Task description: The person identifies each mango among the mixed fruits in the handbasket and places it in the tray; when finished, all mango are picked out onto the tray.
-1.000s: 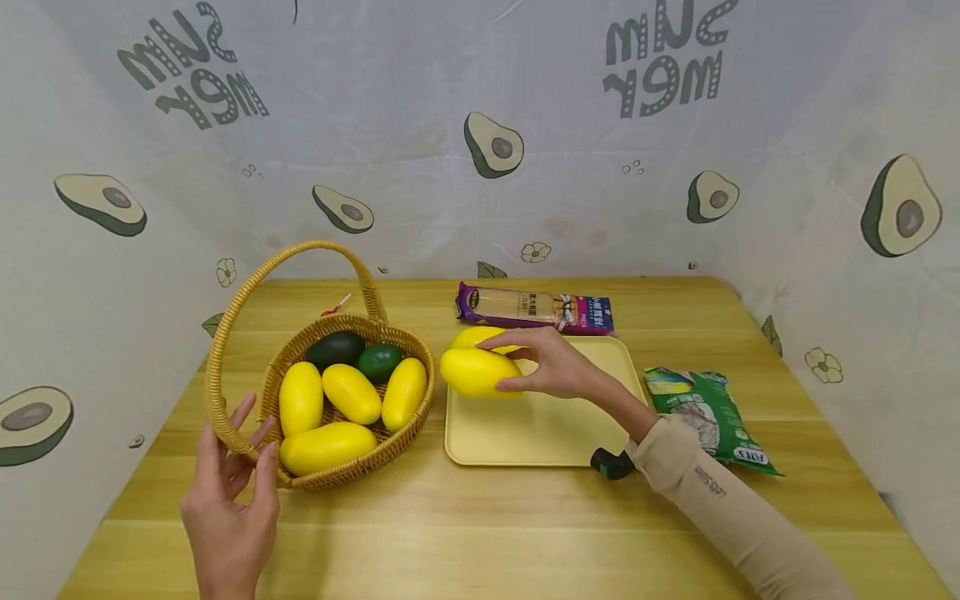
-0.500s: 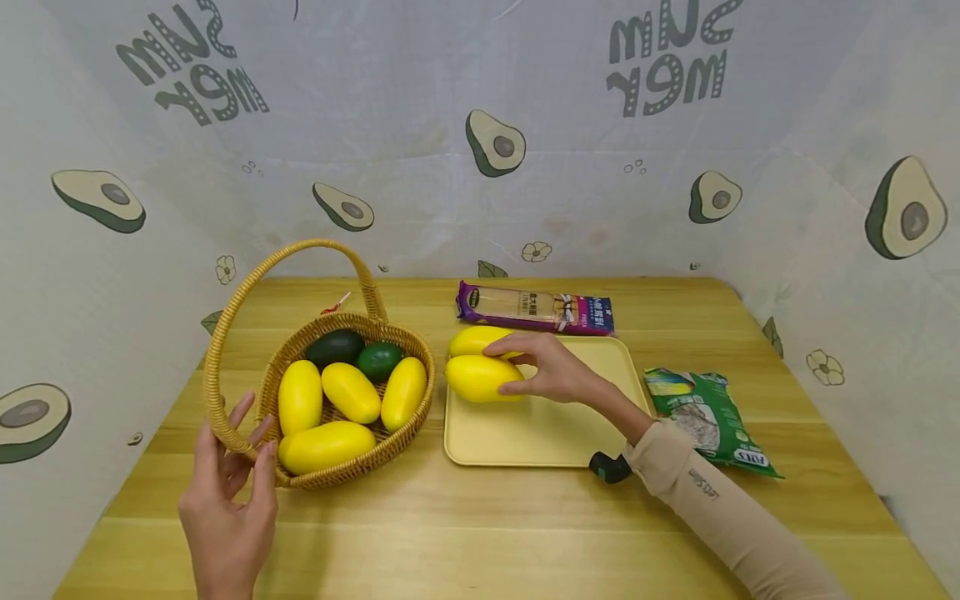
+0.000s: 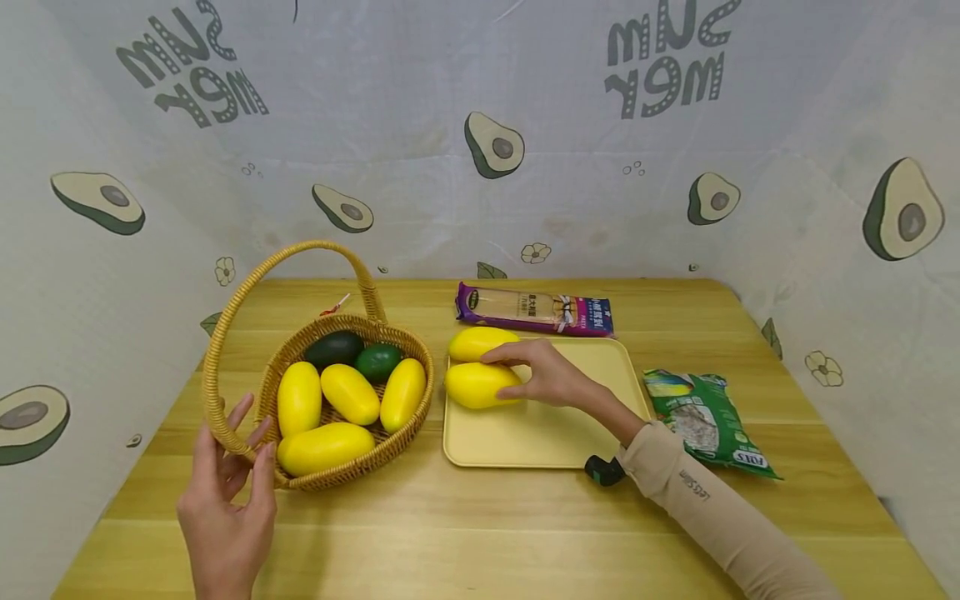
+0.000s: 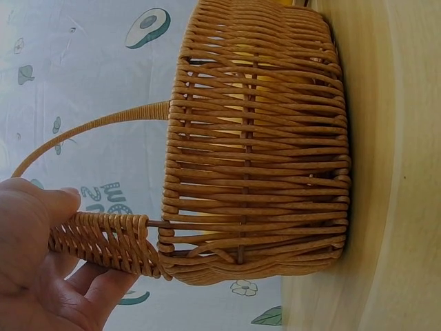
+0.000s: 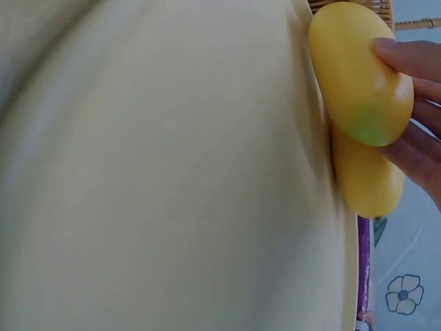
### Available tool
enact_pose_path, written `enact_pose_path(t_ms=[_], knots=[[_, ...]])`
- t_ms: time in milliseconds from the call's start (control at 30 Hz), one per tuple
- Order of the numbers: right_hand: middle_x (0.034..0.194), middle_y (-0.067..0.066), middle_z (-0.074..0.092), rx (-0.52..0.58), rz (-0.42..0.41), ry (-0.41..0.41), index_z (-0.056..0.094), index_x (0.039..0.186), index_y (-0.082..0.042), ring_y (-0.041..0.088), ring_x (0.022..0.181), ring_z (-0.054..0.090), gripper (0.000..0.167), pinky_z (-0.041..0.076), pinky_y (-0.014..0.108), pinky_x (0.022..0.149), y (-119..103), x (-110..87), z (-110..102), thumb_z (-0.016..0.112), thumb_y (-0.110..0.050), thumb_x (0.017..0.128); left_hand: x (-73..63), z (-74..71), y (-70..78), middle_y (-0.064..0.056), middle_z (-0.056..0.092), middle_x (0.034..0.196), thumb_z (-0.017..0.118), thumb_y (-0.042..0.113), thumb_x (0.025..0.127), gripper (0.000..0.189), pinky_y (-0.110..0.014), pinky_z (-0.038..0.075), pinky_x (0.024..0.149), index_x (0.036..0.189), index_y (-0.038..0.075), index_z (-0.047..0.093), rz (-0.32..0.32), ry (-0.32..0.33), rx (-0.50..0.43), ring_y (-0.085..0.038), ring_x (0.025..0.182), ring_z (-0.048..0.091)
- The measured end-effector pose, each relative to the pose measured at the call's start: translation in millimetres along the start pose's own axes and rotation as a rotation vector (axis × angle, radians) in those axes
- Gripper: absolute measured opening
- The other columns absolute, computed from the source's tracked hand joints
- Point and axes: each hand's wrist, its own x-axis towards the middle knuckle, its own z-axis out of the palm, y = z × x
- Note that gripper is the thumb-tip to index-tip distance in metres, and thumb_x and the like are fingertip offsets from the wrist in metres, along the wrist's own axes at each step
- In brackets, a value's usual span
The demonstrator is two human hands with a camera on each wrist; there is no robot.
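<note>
My right hand (image 3: 542, 373) grips a smooth yellow mango (image 3: 478, 387) between thumb and fingers, low over the left part of the pale yellow tray (image 3: 540, 442). In the right wrist view the held mango (image 5: 358, 69) shows a greenish end, and a second mango (image 5: 368, 176) lies behind it on the tray. My left hand (image 3: 228, 508) holds the lower end of the wicker basket's handle (image 3: 217, 367), thumb on one side and fingers on the other. The basket (image 4: 255, 158) stands on the table with several yellow mangoes (image 3: 326, 448) and two dark green avocado-like fruits (image 3: 335, 348) inside.
Behind the tray lies a purple pasta packet (image 3: 534, 309). A green bag (image 3: 708, 421) is to its right. A small black object (image 3: 603, 470) shows by the right wrist. A thin red-and-white item (image 3: 335, 305) lies behind the basket. Printed curtains surround the table.
My right hand has lowered slightly with the mango, which now sits nearer the tray and in front of the other mango. The left hand and basket are nearly unchanged.
</note>
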Motion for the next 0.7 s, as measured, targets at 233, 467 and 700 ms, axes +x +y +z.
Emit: enact_pose_path(t_ms=[233, 467, 700], knots=[[0.139, 0.014, 0.073, -0.037, 0.003, 0.012, 0.072, 0.139, -0.001, 0.035, 0.129, 0.068, 0.054, 0.057, 0.05, 0.113, -0.3, 0.1, 1.6, 0.09, -0.005, 0.088, 0.0, -0.3, 0.5, -0.013, 0.065, 0.149, 0.071, -0.025, 0.089, 0.085, -0.005, 0.054, 0.086, 0.163, 0.011, 0.047, -0.012, -0.004, 0.008, 0.014, 0.114, 0.066], [0.136, 0.013, 0.074, -0.083, -0.021, 0.019, 0.073, 0.137, -0.001, 0.035, 0.128, 0.068, 0.054, 0.055, 0.053, 0.115, -0.1, -0.5, 2.7, 0.091, -0.007, 0.087, 0.1, -0.1, 0.5, -0.015, 0.066, 0.148, 0.071, -0.026, 0.088, 0.085, -0.005, 0.054, 0.086, 0.162, 0.009, 0.048, -0.004, 0.0, -0.002, 0.015, 0.113, 0.065], [0.135, 0.014, 0.074, -0.106, -0.031, 0.019, 0.073, 0.137, 0.0, 0.033, 0.123, 0.071, 0.054, 0.059, 0.051, 0.11, 1.3, -2.4, 3.1, 0.091, -0.008, 0.087, -0.4, -0.2, 0.3, -0.015, 0.066, 0.149, 0.07, -0.026, 0.088, 0.086, -0.005, 0.054, 0.086, 0.163, 0.01, 0.047, -0.008, 0.0, -0.002, 0.014, 0.114, 0.066]])
